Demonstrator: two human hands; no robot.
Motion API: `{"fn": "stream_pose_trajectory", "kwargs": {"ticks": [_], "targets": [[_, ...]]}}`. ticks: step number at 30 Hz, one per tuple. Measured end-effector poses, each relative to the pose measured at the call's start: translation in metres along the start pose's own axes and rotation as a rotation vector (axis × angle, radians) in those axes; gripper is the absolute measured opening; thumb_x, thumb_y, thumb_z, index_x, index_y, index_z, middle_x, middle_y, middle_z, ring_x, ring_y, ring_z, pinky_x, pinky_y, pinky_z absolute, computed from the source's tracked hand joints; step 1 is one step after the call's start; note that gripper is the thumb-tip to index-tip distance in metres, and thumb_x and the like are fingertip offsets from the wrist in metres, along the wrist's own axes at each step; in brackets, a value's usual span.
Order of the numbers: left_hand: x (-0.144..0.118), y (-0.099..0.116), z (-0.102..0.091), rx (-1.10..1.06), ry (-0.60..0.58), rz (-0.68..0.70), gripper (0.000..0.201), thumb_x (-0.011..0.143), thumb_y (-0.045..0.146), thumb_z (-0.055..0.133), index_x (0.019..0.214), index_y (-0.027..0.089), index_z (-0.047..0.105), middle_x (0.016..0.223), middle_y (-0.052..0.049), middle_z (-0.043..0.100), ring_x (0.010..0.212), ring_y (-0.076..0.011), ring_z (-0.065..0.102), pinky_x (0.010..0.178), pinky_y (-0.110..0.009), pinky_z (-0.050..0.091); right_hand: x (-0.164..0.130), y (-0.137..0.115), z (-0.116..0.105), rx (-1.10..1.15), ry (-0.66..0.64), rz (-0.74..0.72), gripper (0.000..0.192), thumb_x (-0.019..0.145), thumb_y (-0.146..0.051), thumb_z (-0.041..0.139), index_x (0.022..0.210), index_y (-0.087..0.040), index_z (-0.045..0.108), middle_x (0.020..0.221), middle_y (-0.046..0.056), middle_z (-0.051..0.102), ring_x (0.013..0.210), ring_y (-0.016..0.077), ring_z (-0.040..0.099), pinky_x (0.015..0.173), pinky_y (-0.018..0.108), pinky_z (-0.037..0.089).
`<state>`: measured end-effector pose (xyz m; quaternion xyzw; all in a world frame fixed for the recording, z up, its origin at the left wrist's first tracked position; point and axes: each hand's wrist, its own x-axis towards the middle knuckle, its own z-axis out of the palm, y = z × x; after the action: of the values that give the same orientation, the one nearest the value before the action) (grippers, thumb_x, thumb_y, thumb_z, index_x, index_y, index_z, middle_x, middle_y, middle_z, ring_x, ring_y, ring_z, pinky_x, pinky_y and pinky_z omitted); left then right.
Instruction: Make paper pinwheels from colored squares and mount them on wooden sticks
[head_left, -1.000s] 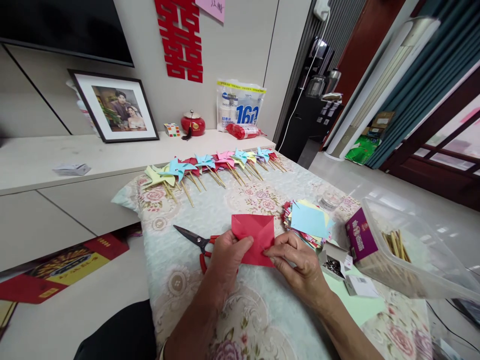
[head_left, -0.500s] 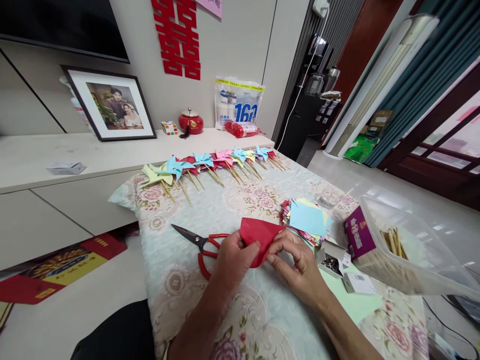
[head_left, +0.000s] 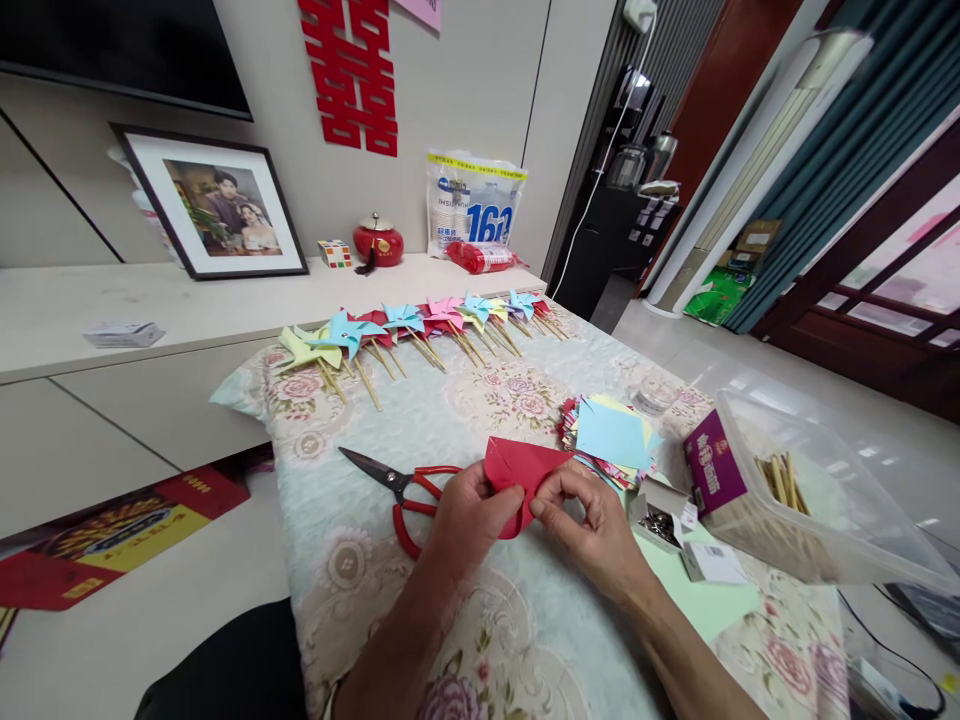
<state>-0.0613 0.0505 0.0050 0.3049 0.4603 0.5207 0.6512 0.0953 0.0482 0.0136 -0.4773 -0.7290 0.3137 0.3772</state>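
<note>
Both my hands hold a red paper square just above the flowered tablecloth. My left hand pinches its left side and my right hand pinches its lower right corner, bending the sheet into a fold. Red-handled scissors lie shut on the cloth just left of my left hand. A stack of coloured paper squares, light blue on top, sits right of the red sheet.
A row of several finished paper pinwheels on sticks lies along the table's far edge. At right are a clear plastic tub of wooden sticks, a purple box and a small open box of pins. A low cabinet stands left.
The red sheet has gone from flat and rectangular to bent over on itself, my right hand drawing its corner inward. The view has drifted slightly left.
</note>
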Motion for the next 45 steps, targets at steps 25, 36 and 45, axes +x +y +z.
{"fn": "stream_pose_trajectory", "kwargs": {"ticks": [25,36,45], "targets": [[0.004,-0.004,-0.001,0.118,-0.005,0.042,0.015,0.057,0.020,0.071,0.070,0.014,0.070,0.065,-0.003,0.070,0.061,-0.0164,0.060,0.061,-0.025,0.047,0.000,0.003,0.002,-0.037,0.019,0.105,0.021,0.082,-0.032,0.060,0.065,-0.020,0.061,0.066,0.004,0.063,0.068,0.0200,0.055,0.062,0.032,0.041],[0.001,0.002,-0.006,0.134,0.020,-0.004,0.007,0.056,0.020,0.071,0.059,0.018,0.065,0.051,0.000,0.062,0.051,-0.0168,0.056,0.049,-0.024,0.040,0.001,0.005,-0.005,0.067,0.096,0.095,0.027,0.084,-0.039,0.067,0.065,-0.019,0.062,0.066,0.001,0.061,0.064,0.0170,0.054,0.061,0.028,0.042],[0.004,0.003,-0.021,0.226,-0.111,-0.067,0.004,0.055,0.018,0.072,0.057,0.018,0.069,0.049,0.000,0.062,0.051,-0.0187,0.057,0.048,-0.025,0.040,0.002,0.014,-0.015,0.633,0.092,0.145,0.055,0.084,-0.047,0.071,0.133,-0.024,0.060,0.109,0.009,0.070,0.100,0.0245,0.063,0.086,0.037,0.047]]}}
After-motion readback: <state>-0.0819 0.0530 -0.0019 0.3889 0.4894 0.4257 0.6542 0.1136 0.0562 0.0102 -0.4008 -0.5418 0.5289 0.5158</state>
